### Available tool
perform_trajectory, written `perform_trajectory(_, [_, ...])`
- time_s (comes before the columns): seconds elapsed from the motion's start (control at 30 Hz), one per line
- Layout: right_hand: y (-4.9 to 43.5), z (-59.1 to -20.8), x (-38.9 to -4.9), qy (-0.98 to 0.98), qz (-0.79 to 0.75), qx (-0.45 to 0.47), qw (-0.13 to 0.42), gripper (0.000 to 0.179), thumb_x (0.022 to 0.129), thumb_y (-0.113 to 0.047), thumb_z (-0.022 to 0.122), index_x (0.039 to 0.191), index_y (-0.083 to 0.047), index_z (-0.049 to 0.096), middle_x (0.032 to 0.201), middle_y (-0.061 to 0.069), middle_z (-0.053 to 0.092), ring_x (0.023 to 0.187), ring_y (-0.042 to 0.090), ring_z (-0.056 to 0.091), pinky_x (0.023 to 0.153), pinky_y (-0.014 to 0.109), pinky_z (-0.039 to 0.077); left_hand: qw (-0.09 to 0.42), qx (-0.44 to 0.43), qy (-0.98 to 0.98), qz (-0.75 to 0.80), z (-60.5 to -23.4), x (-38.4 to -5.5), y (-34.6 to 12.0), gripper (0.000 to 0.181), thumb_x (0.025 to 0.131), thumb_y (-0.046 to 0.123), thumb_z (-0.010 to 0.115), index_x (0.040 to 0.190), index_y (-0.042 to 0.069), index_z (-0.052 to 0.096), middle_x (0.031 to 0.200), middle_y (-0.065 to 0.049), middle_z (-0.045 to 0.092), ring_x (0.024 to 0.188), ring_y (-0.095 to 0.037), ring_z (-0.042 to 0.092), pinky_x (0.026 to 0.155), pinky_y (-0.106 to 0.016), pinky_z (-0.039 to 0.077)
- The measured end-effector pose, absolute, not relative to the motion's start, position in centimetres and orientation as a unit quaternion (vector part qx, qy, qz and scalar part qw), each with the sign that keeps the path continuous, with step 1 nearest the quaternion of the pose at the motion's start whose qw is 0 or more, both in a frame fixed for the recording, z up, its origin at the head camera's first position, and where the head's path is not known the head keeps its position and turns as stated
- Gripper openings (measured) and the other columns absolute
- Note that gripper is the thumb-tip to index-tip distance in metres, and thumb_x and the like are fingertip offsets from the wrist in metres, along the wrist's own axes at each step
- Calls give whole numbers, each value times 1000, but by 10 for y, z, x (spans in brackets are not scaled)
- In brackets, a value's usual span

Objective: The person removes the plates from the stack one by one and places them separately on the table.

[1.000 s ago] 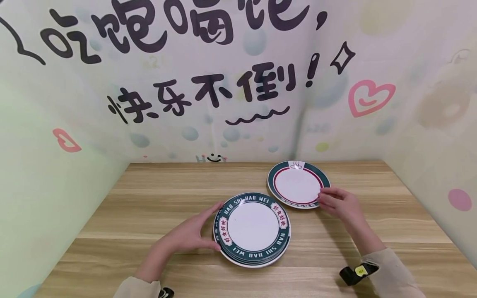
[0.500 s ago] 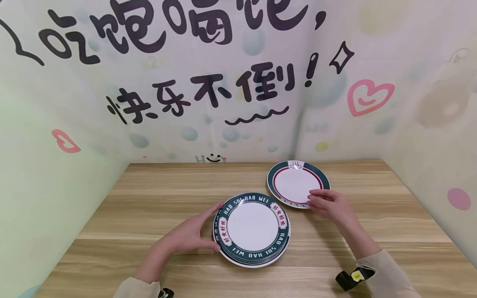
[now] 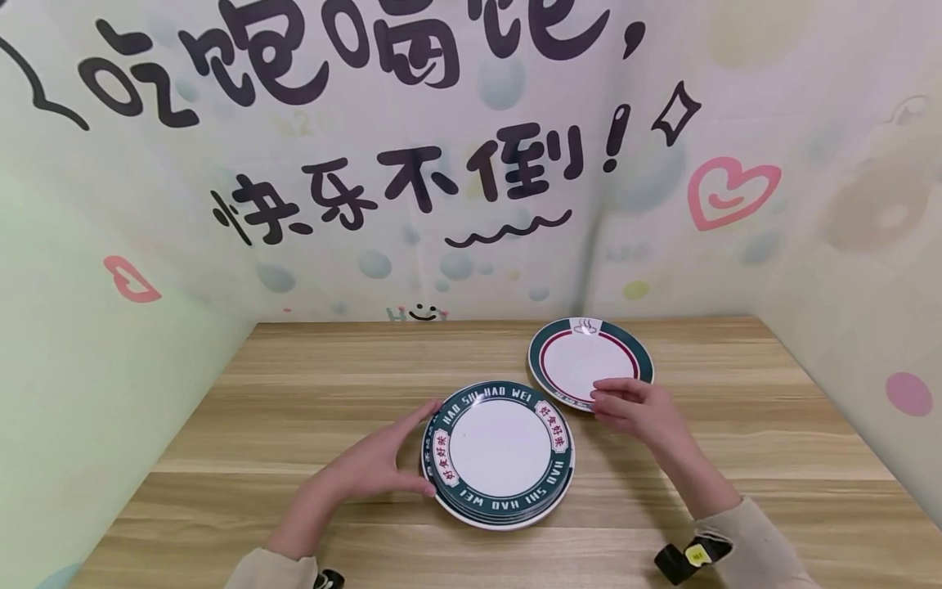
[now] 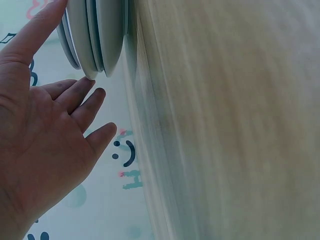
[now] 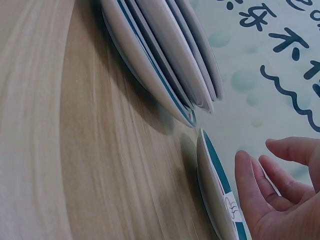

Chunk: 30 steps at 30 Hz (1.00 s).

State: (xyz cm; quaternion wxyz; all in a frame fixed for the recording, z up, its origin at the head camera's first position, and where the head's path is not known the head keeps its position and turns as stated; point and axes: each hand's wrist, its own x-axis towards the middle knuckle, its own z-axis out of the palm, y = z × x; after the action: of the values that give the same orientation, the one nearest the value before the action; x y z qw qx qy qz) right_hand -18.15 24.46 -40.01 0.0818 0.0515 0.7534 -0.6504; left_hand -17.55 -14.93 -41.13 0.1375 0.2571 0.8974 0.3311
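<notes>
A stack of green-rimmed white plates sits on the wooden table. My left hand spreads at the stack's left side, thumb and fingers apart at the rim; in the left wrist view the fingertips reach the plate edges. Behind and to the right of the stack lies a single plate with a green rim and red ring. Above its near right rim hovers my right hand, fingers loosely bent with nothing between them. The right wrist view shows the fingers beside this plate, apart from it.
A pale wall with large black lettering closes off the table at the back. Side walls stand to the left and right. A black strap with a yellow label is on the right wrist.
My right hand has moved left along the near rim of the single plate. The left hand, the stack and the single plate have stayed in place.
</notes>
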Motion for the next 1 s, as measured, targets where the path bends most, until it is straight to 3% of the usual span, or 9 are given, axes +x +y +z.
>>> perform_trajectory(0.37, [232, -399, -179, 777, -623, 37, 82, 48, 96, -21, 67, 134, 7, 56, 120, 19, 69, 94, 8, 70, 89, 28, 60, 136, 259, 897, 330, -413, -176, -150, 115, 71, 54, 84, 160, 16, 21, 166, -4, 27, 150, -36, 31, 119, -59, 31])
perform_trajectory(1.0, [216, -401, -178, 790, -605, 26, 96, 44, 94, -21, 70, 129, 4, 60, 119, 18, 68, 98, 17, 71, 87, 31, 60, 134, 261, 898, 328, -414, -177, -151, 116, 71, 55, 84, 160, 17, 21, 166, -4, 27, 150, -36, 32, 119, -59, 32])
